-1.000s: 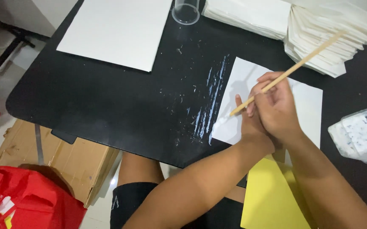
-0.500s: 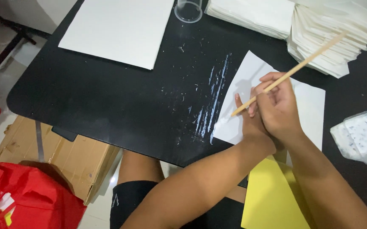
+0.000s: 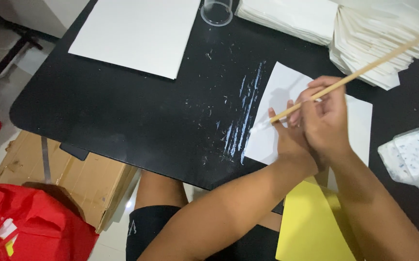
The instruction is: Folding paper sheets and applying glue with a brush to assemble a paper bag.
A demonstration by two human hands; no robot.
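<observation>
The stick (image 3: 349, 77) had been tilted toward two o'clock since before. It was pinched by the right hand (image 3: 323, 121); the sheet (image 3: 277, 121) was pressed under the flat, spread left hand (image 3: 289, 137) on the table (image 3: 146, 121).

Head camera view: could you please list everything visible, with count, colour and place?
table: one, black, fills the middle, streaked with white smears
large sheet: one, white, top left of the table
small sheet: one, white, under the hands
wooden stick: one, tan, slanting from the hands toward the upper right
clear cup: one, see-through, top edge
paper stacks: several, white, top right
plastic tub: one, clear with white contents, right edge
yellow sheet: one, bottom right
cardboard box: one, brown, on the floor at left
red bag: one, bottom left
left hand: pressed on the small sheet
right hand: grips the wooden stick
</observation>
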